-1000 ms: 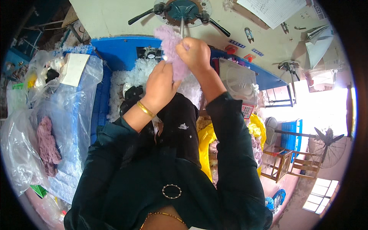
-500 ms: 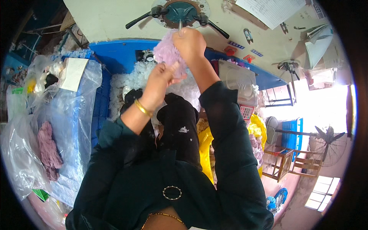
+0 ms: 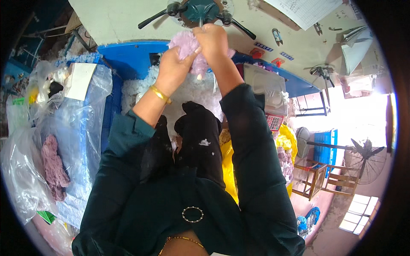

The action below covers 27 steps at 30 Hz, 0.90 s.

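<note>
A fluffy lilac plush piece (image 3: 183,42) is held between my two hands, just below a dark green machine fitting (image 3: 200,8) on the pale panel. My left hand (image 3: 174,66) grips the plush from its left side, thumb pointing up and right. Fingers closed, my right hand (image 3: 212,40) clasps the plush at its top right, around the end of a thin metal tube (image 3: 201,22). How far the tube goes into the plush is hidden by that hand. A small pale tip shows at the plush's lower end.
White fibre fluff (image 3: 141,89) lies in the blue-edged bin under my hands. Black lever handles (image 3: 152,19) flank the fitting. Left is a plastic-covered blue crate (image 3: 87,141) with a mauve plush piece (image 3: 54,168). A yellow bag (image 3: 228,166) and clear plastic box (image 3: 265,87) are right.
My left hand has moved up along the plush, from its lower end to its left side. The plush has turned and spread out sideways. My right hand stays at the tube.
</note>
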{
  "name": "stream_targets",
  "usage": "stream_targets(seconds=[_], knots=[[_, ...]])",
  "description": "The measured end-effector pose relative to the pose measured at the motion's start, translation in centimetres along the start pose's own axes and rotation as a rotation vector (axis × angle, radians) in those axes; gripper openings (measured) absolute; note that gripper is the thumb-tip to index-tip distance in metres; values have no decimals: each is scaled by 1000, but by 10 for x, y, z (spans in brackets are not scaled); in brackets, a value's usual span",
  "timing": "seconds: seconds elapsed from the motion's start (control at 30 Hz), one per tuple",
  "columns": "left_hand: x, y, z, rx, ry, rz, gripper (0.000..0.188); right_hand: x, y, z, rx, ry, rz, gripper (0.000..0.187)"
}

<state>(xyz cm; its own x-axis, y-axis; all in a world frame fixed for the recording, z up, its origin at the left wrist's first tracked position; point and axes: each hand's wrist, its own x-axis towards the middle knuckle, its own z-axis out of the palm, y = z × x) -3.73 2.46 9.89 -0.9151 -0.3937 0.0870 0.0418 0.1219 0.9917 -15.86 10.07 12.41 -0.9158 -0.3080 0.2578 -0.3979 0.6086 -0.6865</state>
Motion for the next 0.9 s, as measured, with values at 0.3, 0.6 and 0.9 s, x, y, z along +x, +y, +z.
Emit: stream_targets(seconds=[0.3, 0.6, 0.9], knots=[[-55, -3, -17, -1310, -366, -543, 35, -69, 21, -18, 411, -48, -211, 27], [-20, -38, 19, -321, -99, 198, 32, -41, 55, 4, 595, -62, -360, 28], [-50, -39, 10, -579, -166, 15, 38, -66, 27, -13, 261, 78, -501, 27]])
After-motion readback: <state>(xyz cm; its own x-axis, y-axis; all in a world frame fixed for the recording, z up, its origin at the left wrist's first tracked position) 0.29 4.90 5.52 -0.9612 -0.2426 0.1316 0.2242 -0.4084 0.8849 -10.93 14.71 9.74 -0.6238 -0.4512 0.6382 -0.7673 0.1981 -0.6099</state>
